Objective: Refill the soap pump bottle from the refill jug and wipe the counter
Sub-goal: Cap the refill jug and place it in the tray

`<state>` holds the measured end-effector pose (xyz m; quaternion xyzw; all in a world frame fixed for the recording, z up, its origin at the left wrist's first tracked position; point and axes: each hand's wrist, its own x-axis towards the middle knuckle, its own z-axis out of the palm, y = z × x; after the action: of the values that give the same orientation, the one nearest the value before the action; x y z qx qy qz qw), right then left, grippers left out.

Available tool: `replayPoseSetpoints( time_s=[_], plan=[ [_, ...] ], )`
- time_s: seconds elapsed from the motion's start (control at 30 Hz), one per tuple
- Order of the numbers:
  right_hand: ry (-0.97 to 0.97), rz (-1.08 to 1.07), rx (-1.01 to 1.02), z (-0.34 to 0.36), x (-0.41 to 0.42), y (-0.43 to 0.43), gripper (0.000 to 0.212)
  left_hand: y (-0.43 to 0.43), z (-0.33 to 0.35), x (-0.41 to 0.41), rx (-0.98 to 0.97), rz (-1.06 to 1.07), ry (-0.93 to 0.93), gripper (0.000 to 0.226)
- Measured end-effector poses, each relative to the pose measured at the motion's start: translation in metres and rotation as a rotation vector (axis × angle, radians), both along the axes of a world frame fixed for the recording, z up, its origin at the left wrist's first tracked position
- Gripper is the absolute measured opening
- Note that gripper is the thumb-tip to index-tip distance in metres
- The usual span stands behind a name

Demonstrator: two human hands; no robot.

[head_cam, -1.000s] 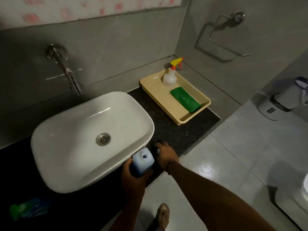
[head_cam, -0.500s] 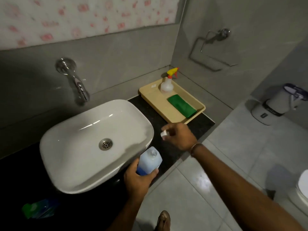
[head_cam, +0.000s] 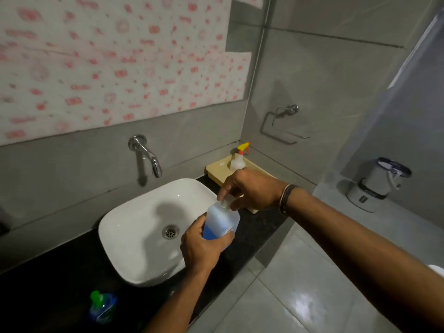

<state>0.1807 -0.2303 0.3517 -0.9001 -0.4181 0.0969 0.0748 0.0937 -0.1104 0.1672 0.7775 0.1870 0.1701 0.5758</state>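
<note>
Over the front edge of the dark worktop (head_cam: 254, 233), just right of the white basin (head_cam: 144, 227), the head view shows the left hand (head_cam: 200, 247) wrapped around the lower body of the soap bottle (head_cam: 222, 218), which is tilted slightly and carries blue liquid only in its lower part. The right hand (head_cam: 252, 188) is pinched narrowly at the bottle's neck, apparently on a small cap or pump collar (the piece itself is hidden by the fingers). A blue container with a green top (head_cam: 102, 306), possibly the refill, lies far off at the near left of the worktop. Held partly beyond the worktop's edge, the bottle could drop to the floor (head_cam: 300, 284) if the twisting loosens the left grip; a tilt could spill soap. Behind, a tray (head_cam: 217, 170) holds a spray bottle (head_cam: 239, 159).
</note>
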Motion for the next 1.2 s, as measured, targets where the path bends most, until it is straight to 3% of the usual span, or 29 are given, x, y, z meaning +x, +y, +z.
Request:
replayPoseSetpoints(
  time_s=[0.17, 0.27, 0.4, 0.47, 0.57, 0.73, 0.83, 0.97, 1.07, 1.13, 1.2],
  plan=[
    [-0.128, -0.002, -0.132, 0.011, -0.018, 0.021, 0.029, 0.012, 0.019, -0.014, 0.037, 0.009, -0.004, 0.067],
    [-0.189, -0.097, -0.151, 0.014, -0.022, 0.024, 0.058, 0.017, 0.027, -0.021, 0.062, 0.004, 0.006, 0.066],
    [-0.078, 0.04, -0.136, 0.022, -0.029, 0.028, 0.044, 0.023, 0.034, -0.029, 0.057, 0.01, -0.001, 0.069],
    [-0.124, 0.007, -0.178, 0.02, -0.032, 0.036, 0.034, 0.025, 0.035, -0.032, 0.066, 0.002, 0.013, 0.069],
    [-0.174, -0.084, -0.144, 0.02, -0.034, 0.039, 0.055, 0.027, 0.034, -0.036, 0.047, -0.002, 0.013, 0.068],
    [-0.164, -0.032, -0.169, 0.021, -0.037, 0.038, 0.039, 0.027, 0.037, -0.037, 0.053, -0.001, 0.018, 0.071],
    [-0.234, -0.109, -0.158, 0.021, -0.037, 0.036, 0.057, 0.025, 0.037, -0.035, 0.07, 0.001, 0.017, 0.071],
    [-0.168, -0.049, -0.168, 0.017, -0.033, 0.029, 0.048, 0.021, 0.036, -0.031, 0.07, -0.022, 0.026, 0.07],
    [-0.258, -0.133, -0.119, 0.01, -0.027, 0.026, 0.067, 0.017, 0.035, -0.027, 0.069, -0.02, 0.019, 0.07],
    [-0.17, -0.089, -0.094, 0.009, -0.022, 0.02, 0.061, 0.017, 0.035, -0.023, 0.06, -0.009, 0.006, 0.069],
    [-0.2, -0.063, -0.119, 0.005, -0.018, 0.018, 0.054, 0.016, 0.035, -0.02, 0.075, -0.015, 0.008, 0.069]
  ],
)
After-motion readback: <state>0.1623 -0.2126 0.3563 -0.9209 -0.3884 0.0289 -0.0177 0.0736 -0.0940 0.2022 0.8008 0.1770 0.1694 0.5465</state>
